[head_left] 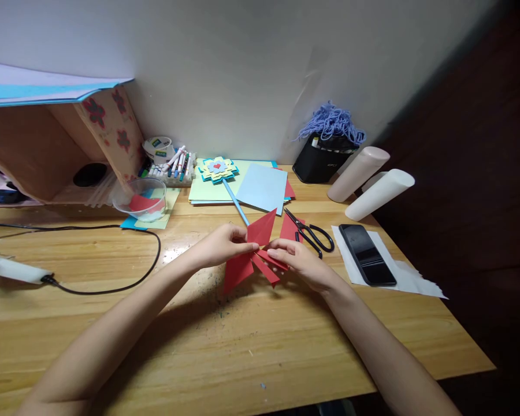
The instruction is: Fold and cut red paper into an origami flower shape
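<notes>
Over the middle of the wooden table, both hands hold a piece of red paper [239,271] cut and folded into several pointed flaps and strips. My left hand [227,245] pinches it near its centre, thumb on top. My right hand [301,260] has its thumb and fingers closed on the narrow strips at the right side; some fingertips are hidden beneath. Just beyond the hands lies a paper flower [217,169] in yellow and blue with a red heart, on a blue stem [235,202]. Black-handled scissors [314,234] rest on a red paper scrap [288,228] to the right.
Coloured paper sheets [262,188] lie at the back beside a box of markers [173,167]. A clear bowl [141,199] and black cable [112,292] are left. A phone [367,254], two white cylinders [379,195] and a black holder with blue yarn [323,159] stand right.
</notes>
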Demonstrator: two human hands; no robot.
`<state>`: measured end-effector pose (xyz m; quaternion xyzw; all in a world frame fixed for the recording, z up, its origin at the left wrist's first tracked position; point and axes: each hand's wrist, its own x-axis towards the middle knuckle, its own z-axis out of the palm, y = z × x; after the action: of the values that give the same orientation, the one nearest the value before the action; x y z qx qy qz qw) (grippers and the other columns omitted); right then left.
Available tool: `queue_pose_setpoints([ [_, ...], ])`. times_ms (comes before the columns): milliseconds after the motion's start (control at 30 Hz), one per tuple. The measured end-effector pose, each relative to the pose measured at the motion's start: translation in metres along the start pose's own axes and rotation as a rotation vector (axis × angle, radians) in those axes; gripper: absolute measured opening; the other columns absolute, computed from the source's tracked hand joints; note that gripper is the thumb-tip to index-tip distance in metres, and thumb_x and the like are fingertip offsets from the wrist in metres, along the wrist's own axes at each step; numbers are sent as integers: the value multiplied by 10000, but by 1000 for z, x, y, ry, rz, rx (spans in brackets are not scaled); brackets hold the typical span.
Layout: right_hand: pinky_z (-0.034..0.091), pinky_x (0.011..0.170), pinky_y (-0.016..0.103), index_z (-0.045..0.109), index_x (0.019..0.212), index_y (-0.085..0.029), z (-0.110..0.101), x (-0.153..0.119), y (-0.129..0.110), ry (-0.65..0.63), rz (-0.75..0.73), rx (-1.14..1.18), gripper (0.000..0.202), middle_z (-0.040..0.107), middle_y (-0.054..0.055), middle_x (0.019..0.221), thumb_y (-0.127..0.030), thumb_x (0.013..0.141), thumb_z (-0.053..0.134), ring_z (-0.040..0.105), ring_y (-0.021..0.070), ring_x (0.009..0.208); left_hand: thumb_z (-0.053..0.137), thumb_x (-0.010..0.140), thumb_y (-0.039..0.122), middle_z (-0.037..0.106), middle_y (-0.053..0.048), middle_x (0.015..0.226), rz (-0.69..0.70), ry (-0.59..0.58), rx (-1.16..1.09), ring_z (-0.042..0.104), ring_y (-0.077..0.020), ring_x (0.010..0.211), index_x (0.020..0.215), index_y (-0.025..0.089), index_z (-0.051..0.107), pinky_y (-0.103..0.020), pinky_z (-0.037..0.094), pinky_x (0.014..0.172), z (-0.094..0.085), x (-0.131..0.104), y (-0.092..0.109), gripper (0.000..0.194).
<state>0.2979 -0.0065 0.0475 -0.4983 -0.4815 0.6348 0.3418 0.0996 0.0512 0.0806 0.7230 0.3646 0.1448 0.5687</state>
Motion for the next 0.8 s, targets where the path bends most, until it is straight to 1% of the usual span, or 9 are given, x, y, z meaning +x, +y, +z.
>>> queue_pose_setpoints([
  [67,411,535,208,629,796,-159,0,0,0,41,-7,10,262,610,-19,655,-404,721,684,531,79,551,584,744,386,422,38,564,-8,3,10,341,-79,522,620,141,552,-214,225,478,0,0,0,276],
  [133,412,545,212,624,775,-158,0,0,1,83,-36,6,263,617,-16,675,-394,694,708,532,79,561,590,739,385,425,37,565,-14,9,11,342,-79,522,629,139,563,-216,224,481,-1,0,-1,271],
  [267,444,590,240,618,755,-164,0,2,3,177,-161,-73,253,622,-1,717,-377,670,724,555,100,608,601,728,395,499,23,602,-44,46,-2,388,-85,547,688,131,615,-217,259,512,-2,1,-3,268],
  [400,468,622,254,623,737,-178,-2,2,2,234,-266,-155,203,630,6,752,-341,673,727,574,115,650,602,728,417,527,21,593,-65,54,-23,415,-91,536,688,134,627,-226,277,522,-2,3,-5,287],
  [500,470,644,254,606,680,-178,-2,1,2,272,-342,-194,185,628,14,766,-306,667,738,585,130,710,610,734,397,584,0,645,-55,46,-63,476,-106,580,718,131,636,-237,335,576,-1,4,-5,267],
  [633,481,683,270,560,589,-184,-2,0,2,356,-428,-231,223,605,23,793,-270,645,758,589,154,773,628,732,349,641,-26,691,-44,54,-128,529,-121,620,733,130,644,-247,380,618,0,2,-1,220],
  [800,465,695,268,573,570,-201,-1,-1,1,412,-476,-242,197,573,20,763,-205,655,752,568,147,748,594,758,338,678,-31,762,-13,36,-187,581,-169,719,798,120,650,-260,410,676,6,2,0,229],
])
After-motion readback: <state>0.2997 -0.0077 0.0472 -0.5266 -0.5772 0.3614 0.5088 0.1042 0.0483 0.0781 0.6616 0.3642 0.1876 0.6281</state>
